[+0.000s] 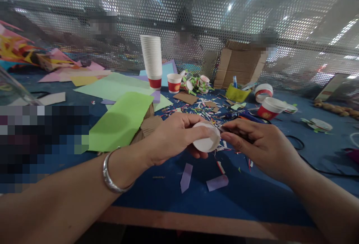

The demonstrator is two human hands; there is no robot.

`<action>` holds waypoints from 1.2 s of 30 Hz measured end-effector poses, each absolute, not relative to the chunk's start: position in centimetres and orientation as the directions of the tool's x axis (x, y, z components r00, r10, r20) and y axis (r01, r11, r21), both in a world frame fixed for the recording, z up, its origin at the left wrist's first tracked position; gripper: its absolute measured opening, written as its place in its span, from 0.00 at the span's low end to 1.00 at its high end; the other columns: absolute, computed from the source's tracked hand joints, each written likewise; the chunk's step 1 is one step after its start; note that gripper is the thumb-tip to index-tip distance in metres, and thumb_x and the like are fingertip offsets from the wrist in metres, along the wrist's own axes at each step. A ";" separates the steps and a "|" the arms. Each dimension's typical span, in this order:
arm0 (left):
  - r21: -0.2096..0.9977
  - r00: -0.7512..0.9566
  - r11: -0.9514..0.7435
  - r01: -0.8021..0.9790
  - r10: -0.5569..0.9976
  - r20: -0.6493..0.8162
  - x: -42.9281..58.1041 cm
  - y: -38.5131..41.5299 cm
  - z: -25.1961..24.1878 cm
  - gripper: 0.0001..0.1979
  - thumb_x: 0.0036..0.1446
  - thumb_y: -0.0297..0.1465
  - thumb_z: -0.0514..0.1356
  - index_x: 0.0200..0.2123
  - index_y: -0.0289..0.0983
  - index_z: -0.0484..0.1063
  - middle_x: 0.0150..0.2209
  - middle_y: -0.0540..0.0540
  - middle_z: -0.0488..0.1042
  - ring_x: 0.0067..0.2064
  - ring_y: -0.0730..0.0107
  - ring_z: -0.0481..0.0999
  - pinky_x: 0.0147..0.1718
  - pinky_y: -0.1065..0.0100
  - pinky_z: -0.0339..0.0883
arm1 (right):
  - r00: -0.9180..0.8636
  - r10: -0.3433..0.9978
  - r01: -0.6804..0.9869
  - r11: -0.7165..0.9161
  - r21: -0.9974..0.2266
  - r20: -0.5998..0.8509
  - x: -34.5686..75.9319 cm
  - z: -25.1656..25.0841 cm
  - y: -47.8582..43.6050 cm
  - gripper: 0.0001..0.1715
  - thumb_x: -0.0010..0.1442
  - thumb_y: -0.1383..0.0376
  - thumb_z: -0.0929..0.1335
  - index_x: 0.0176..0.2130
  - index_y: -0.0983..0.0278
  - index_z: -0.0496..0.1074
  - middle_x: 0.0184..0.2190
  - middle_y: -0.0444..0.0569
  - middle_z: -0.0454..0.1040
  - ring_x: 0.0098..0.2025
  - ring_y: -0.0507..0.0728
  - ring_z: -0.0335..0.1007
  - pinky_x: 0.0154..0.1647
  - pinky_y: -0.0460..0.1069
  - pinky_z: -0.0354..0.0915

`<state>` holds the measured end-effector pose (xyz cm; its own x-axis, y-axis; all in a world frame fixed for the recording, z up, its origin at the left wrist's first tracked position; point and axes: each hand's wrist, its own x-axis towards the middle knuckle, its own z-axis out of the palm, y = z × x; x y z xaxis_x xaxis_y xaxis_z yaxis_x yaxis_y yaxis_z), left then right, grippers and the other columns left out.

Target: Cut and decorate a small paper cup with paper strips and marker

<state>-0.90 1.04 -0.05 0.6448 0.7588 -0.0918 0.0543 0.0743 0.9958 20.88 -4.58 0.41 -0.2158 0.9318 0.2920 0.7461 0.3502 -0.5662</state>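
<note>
Above the front of the blue table, my left hand (179,133) grips a cut-down paper cup (208,144). Its white round inside faces me, and my thumb presses on it. My right hand (259,145) is closed in a pinch at the cup's right edge. Whatever lies between those fingertips is too small to make out. Below my hands, a pointed purple paper strip (186,178) and a second purple paper piece (217,183) lie on the table, with a red-and-white scrap (220,167) beside them.
Behind are a tall stack of paper cups (152,59), a single cup (174,83) and paper scraps (204,105). Green paper (120,122) lies left. A yellow container (238,93), a red-and-white cup (269,109) and a black cable (322,170) are right. A cardboard box (239,66) stands behind.
</note>
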 end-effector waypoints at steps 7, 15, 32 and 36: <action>0.997 0.637 0.003 0.083 0.769 -0.056 -0.9 1.3 0.0 0.09 0.60 0.35 0.64 0.39 0.34 0.79 0.28 0.48 0.80 0.25 0.72 0.78 0.21 0.76 0.69 | -0.232 0.923 0.758 0.369 -0.538 0.307 20.8 0.7 -4.7 0.17 0.67 0.51 0.68 0.41 0.60 0.79 0.29 0.44 0.78 0.25 0.51 0.68 0.24 0.46 0.60; 0.984 0.661 -0.125 0.130 0.751 0.008 -1.0 1.6 -0.2 0.11 0.60 0.36 0.64 0.40 0.34 0.80 0.33 0.48 0.80 0.32 0.74 0.76 0.29 0.75 0.67 | -0.223 0.939 0.726 0.339 -0.598 0.261 20.9 0.6 -4.6 0.19 0.66 0.49 0.70 0.43 0.60 0.80 0.31 0.43 0.80 0.27 0.52 0.70 0.26 0.46 0.63; 0.996 0.632 0.089 0.007 0.771 -0.074 -1.2 1.7 0.4 0.10 0.62 0.37 0.64 0.37 0.36 0.78 0.28 0.49 0.79 0.25 0.72 0.78 0.20 0.74 0.67 | -0.168 0.976 0.546 0.211 -0.811 0.141 21.0 1.0 -4.3 0.23 0.65 0.45 0.69 0.43 0.62 0.79 0.22 0.41 0.72 0.17 0.48 0.57 0.16 0.45 0.51; 0.950 0.581 -0.305 0.067 0.786 0.211 -1.8 1.3 0.6 0.09 0.63 0.37 0.64 0.37 0.37 0.79 0.37 0.47 0.82 0.36 0.68 0.81 0.34 0.70 0.73 | -0.167 0.984 0.407 0.128 -0.905 0.064 21.0 0.8 -4.3 0.27 0.66 0.42 0.67 0.34 0.63 0.75 0.20 0.40 0.68 0.17 0.46 0.53 0.15 0.44 0.46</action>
<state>-1.82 1.30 0.61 0.5815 0.7857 0.2110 0.0668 -0.3046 0.9501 20.97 -4.25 0.77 -0.1673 0.9838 0.0643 0.4065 0.1282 -0.9046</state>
